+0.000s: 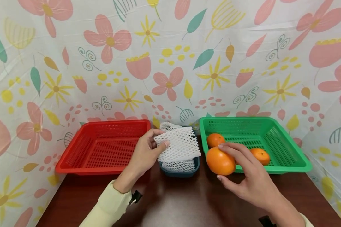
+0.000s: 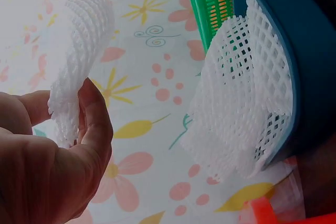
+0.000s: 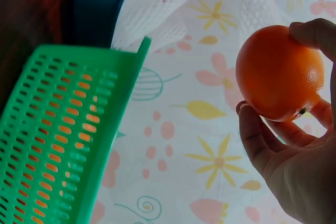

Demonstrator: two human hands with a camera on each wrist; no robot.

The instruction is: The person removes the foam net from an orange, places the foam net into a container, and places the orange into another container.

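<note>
My left hand (image 1: 147, 153) pinches a white foam net sleeve (image 1: 178, 144) between thumb and fingers, above the blue basket (image 1: 179, 174). In the left wrist view the foam net sleeve (image 2: 86, 40) stands up from the fingers, its far end near the orange. The right hand (image 1: 251, 176) grips an orange (image 1: 221, 160) by thumb and fingertips, in front of the green basket's near left corner. The right wrist view shows this orange (image 3: 279, 72) with its stem end low, towards the palm. More foam net sleeves (image 2: 231, 87) lie in the blue basket.
A green basket (image 1: 290, 168) on the right holds two more oranges, one at its left (image 1: 215, 139) and one near its front (image 1: 260, 156). On the left stands a red basket (image 1: 102, 171). A flowered cloth (image 1: 170, 56) hangs behind the dark wooden table (image 1: 176, 201).
</note>
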